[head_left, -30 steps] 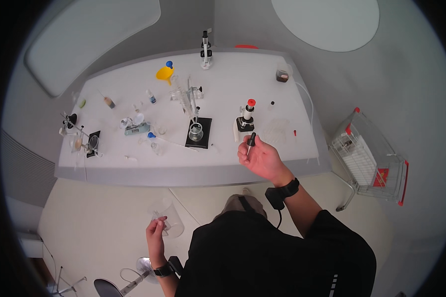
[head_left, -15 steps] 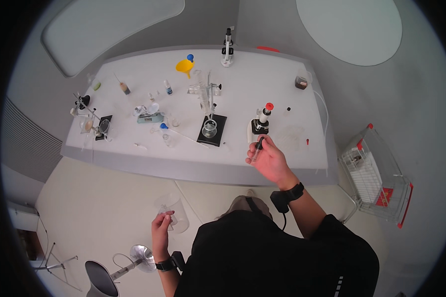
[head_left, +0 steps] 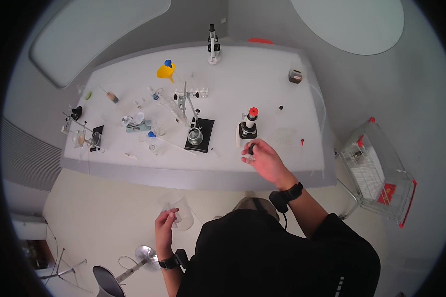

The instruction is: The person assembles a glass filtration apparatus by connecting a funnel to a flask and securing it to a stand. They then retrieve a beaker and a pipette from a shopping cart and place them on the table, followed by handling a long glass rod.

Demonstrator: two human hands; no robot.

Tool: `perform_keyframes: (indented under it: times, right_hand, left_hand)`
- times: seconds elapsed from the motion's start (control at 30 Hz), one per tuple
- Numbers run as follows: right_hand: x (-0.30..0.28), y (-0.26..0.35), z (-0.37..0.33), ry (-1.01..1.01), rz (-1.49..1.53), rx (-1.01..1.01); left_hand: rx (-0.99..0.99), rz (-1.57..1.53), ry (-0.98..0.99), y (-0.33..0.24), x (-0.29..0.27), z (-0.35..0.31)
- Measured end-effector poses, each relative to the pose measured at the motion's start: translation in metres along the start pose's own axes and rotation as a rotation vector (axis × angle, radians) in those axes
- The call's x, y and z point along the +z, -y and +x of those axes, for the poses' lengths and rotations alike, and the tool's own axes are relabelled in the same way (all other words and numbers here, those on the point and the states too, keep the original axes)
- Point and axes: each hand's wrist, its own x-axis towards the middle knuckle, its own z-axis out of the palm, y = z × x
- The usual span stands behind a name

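My right hand (head_left: 268, 164) is raised at the table's front edge, closed on a small dropper (head_left: 251, 149) with a black rubber bulb and a clear tube. Just beyond it stands a small microscope (head_left: 248, 124) with a red eyepiece. Low on the left, off the table's front edge, my left hand (head_left: 164, 226) is closed on a clear plastic jug (head_left: 184, 214), seemingly by its handle. The jug's contents are too faint to make out. On the table, a black cap (head_left: 281, 107) and a small red piece (head_left: 303, 142) lie right of the microscope.
A ring stand (head_left: 199, 134) with glassware occupies the table's middle. Behind are a yellow funnel (head_left: 166, 72) and another microscope (head_left: 213, 47). A blue balance (head_left: 139, 126) and a second stand (head_left: 95, 138) are leftward. A shopping cart (head_left: 381, 173) stands right, a stool (head_left: 110, 281) lower left.
My view has shifted, so the table items appear farther left. The dropper has turned in my right hand, with its black bulb now facing me more. My left hand keeps hold of the jug.
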Motion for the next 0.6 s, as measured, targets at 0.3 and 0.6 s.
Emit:
perform_keyframes:
  times: [0.3,0.6]
  right_hand:
    - [-0.134,-0.087,0.038,-0.159,-1.335,-0.045]
    - [-0.172,-0.122,0.064,-0.025,-2.016,-0.360]
  left_hand:
    - [-0.034,0.018,0.016,-0.025,0.049,0.019]
    - [-0.085,0.054,-0.099,-0.021,0.055,-0.003]
